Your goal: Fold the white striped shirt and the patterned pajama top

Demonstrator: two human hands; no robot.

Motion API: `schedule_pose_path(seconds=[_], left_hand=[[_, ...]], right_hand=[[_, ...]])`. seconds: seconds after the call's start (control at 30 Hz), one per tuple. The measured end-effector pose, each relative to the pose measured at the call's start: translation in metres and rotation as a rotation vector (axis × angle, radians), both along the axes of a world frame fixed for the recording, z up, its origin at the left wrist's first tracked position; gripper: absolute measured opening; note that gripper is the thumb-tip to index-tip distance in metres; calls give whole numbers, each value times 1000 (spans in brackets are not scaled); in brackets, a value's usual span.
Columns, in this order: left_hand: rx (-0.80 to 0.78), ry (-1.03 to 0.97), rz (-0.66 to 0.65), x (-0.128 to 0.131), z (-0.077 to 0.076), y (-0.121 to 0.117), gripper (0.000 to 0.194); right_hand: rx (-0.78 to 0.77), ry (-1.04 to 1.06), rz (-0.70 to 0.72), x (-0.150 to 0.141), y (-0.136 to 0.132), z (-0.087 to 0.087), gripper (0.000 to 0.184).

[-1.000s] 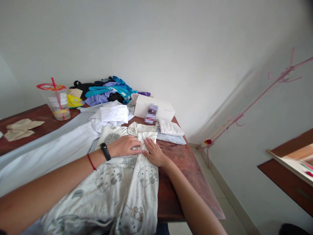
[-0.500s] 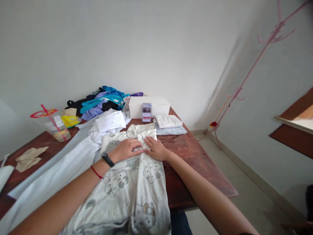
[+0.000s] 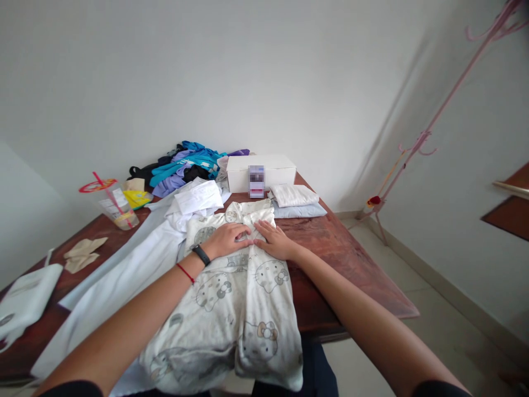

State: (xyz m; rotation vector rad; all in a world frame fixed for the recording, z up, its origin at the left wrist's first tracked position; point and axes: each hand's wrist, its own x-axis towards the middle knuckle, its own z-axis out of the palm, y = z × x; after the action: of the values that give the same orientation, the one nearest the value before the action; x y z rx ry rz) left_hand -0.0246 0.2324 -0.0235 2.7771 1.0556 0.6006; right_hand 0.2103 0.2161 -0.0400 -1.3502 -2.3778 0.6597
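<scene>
A pale garment (image 3: pixel 231 286) printed with grey cartoon cat faces lies lengthwise before me, its lower end hanging over the table's front edge. A lengthwise strip of it lies folded over along the right side. On its upper part rests my left hand (image 3: pixel 228 240), fingers bent and a gap between thumb and forefinger. Flat on the folded strip lies my right hand (image 3: pixel 273 240), fingers stretched out. The thumbs nearly meet. Left of the garment, long white cloth (image 3: pixel 136 275) spreads along the table, with a folded white piece (image 3: pixel 199 197) on top.
Behind stand a white box (image 3: pixel 264 165) and a small blurred packet (image 3: pixel 256 184). Folded clothes (image 3: pixel 295 201) sit to the right, a heap of blue and black clothes (image 3: pixel 185 165) back left. A plastic cup (image 3: pixel 115 207) stands left on the wooden table (image 3: pixel 343 264); a pink rack (image 3: pixel 450 99) leans right.
The view has shifted, so everything sits slightly right and higher, and more of a white object shows at left. Both hands stay at the same place on the garment.
</scene>
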Motion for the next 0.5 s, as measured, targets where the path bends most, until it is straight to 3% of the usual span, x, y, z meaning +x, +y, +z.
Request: schedule_pose_path(seconds=[0.13, 0.3, 0.5], left_hand=[[10, 21, 71, 2, -1, -3, 38], [28, 10, 203, 4, -1, -8, 35], [69, 25, 296, 6, -3, -11, 36]], right_hand=[[60, 101, -12, 1, -2, -4, 62], [147, 404, -122, 5, -1, -2, 33], [202, 544, -211, 7, 2, 2, 39]])
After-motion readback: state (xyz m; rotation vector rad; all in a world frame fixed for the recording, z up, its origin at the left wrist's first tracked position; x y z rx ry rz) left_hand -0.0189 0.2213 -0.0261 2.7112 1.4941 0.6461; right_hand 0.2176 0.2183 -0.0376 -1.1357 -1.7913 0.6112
